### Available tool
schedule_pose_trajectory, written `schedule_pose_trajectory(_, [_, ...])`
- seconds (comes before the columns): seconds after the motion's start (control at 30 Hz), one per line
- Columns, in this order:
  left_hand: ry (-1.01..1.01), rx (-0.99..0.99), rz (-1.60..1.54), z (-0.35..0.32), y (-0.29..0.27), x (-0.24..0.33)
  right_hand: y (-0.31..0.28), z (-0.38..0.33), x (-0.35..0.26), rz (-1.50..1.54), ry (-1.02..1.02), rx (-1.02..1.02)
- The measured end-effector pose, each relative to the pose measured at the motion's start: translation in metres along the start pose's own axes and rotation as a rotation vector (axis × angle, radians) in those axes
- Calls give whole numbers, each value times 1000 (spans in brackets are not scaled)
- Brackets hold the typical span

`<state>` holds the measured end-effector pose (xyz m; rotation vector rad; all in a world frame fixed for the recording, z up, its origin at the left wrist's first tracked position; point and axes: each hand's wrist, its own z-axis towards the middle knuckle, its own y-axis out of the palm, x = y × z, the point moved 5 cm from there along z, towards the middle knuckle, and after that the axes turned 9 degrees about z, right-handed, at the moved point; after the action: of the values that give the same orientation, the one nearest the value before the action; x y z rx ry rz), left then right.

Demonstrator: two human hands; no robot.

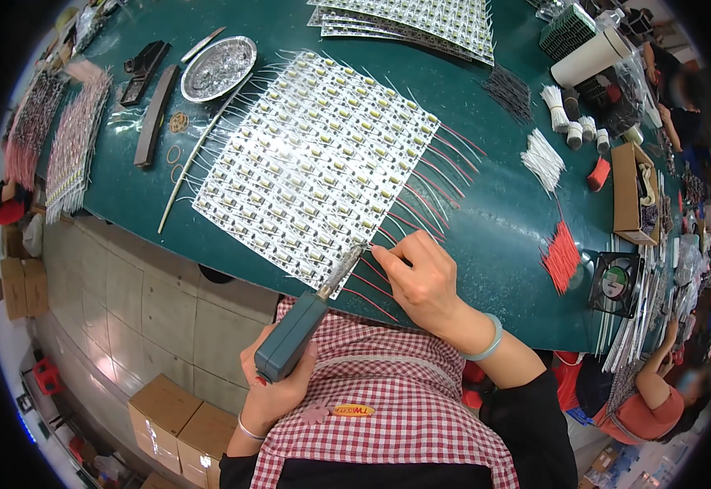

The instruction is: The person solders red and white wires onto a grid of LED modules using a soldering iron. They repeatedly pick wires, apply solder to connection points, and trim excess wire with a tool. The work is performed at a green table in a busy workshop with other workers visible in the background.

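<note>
Nearest me, my left hand (278,383) gripped a teal soldering iron (294,330), its tip touching the white LED strip panel (315,163) at that panel's five o'clock edge. My right hand (421,281) pinched a red wire (388,253) there on the green worktop (494,220).

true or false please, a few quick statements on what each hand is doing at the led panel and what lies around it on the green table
1. The left hand holds a teal-handled soldering iron. True.
2. The right hand pinches a red wire at the panel edge. True.
3. The right wrist is bare. False: it wears a pale green bangle.
4. The round metal dish sits on the panel. False: it lies beside it on the green table.
5. A bundle of loose red wires lies right of the panel. True.
</note>
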<state>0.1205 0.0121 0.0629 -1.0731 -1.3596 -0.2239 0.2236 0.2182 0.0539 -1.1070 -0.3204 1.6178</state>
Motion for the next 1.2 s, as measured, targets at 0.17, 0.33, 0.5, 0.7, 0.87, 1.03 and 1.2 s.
schedule_pose_trajectory(0.17, [31,2,33,2,-2,7,1,0,-1,-7,-5,-1])
schedule_pose_trajectory(0.33, [46,18,69,-4,-4,0,0,0,-1,-6,-4,-3])
schedule_pose_trajectory(0.5, [79,60,67,-7,-6,0,1,0,-2,-12,-9,0])
schedule_pose_trajectory(0.7, [103,73,62,-6,-7,6,1,-1,-1,-12,-3,4])
schedule_pose_trajectory(0.87, [103,66,45,-4,-5,8,1,-1,-2,-4,0,12])
schedule_pose_trajectory(1.03, [92,40,36,-2,-2,7,1,-1,-1,9,4,8])
schedule_pose_trajectory(1.2, [116,42,56,1,0,8,1,-1,0,3,6,6])
